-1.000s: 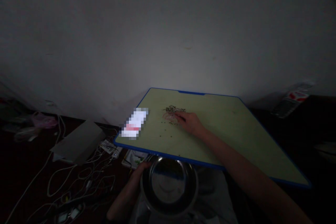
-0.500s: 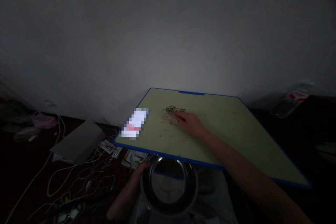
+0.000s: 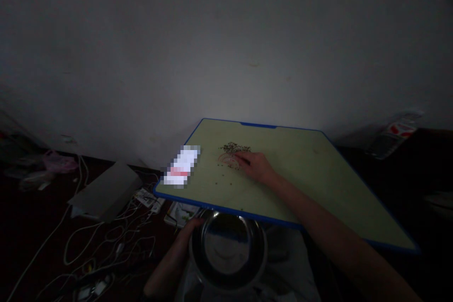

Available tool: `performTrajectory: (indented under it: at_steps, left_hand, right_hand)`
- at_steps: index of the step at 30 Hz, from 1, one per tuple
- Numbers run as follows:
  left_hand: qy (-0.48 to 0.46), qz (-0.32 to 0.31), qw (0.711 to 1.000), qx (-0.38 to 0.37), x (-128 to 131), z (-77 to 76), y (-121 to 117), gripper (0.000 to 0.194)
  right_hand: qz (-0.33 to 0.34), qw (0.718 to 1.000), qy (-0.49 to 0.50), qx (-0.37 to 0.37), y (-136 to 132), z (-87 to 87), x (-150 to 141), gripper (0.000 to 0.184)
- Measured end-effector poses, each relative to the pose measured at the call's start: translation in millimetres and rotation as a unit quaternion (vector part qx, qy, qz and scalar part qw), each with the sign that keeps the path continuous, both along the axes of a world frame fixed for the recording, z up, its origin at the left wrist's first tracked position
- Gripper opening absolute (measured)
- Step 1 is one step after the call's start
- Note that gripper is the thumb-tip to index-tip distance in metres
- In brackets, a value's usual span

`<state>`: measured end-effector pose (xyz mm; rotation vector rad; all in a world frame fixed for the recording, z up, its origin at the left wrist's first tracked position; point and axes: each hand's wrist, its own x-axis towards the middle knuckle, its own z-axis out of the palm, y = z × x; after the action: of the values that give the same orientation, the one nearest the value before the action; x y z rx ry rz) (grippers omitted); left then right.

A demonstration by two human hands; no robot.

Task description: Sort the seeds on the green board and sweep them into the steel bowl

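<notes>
My left hand (image 3: pixel 186 243) grips the left rim of a shiny steel bowl (image 3: pixel 226 278), just below the table's near edge. The bowl's inside is dim and shows reflections. On the folding table (image 3: pixel 304 174), pale green-yellow with a blue edge, my right hand (image 3: pixel 256 165) rests with thumb and finger pinched together. Whatever is between those fingertips is too small to make out. Small dark grains (image 3: pixel 231 146) lie scattered just beyond the fingertips, with a few stray ones nearer to me. Pinkish curved lines (image 3: pixel 224 156) show on the tabletop beside the fingertips.
A lit phone (image 3: pixel 182 167), blurred out, lies at the table's left edge. On the floor to the left are a grey box (image 3: pixel 106 191), tangled white cables (image 3: pixel 116 233) and a pink plastic bag (image 3: pixel 58 161). A wall stands behind the table. A red-and-white package (image 3: pixel 394 134) is at right.
Almost nothing differs. My right hand stays at the grains with its fingers pinched, and my left hand keeps hold of the bowl.
</notes>
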<state>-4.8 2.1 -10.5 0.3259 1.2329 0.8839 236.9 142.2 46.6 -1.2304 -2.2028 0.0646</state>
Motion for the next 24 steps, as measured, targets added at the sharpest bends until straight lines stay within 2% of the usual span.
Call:
performTrajectory:
  at_steps: [3, 7, 12, 19, 24]
  left_hand:
    - [-0.029, -0.001, 0.999, -0.02, 0.8, -4.5, 2.3, 0.014]
    - [-0.025, -0.045, 0.999, -0.017, -5.0, -23.7, 11.5, 0.013]
    - [-0.011, -0.052, 0.998, -0.02, -10.0, -39.2, 18.8, 0.01]
    - [-0.004, -0.042, 0.999, -0.021, -8.2, -38.9, 15.1, 0.013]
    - [-0.006, -0.033, 0.999, 0.005, -12.5, -26.8, 8.8, 0.014]
  right_hand:
    - [0.01, 1.0, 0.011, 0.0, -0.8, 0.4, 0.0, 0.028]
    - [0.007, 1.0, 0.004, 0.0, -0.5, 0.6, -0.7, 0.028]
    - [-0.01, 1.0, -0.011, -0.014, -0.2, 1.9, -1.6, 0.029]
    - [-0.007, 1.0, 0.003, 0.004, -1.1, 0.0, -1.8, 0.028]
    - [-0.003, 1.0, 0.003, 0.0, -1.5, 0.8, -1.8, 0.027]
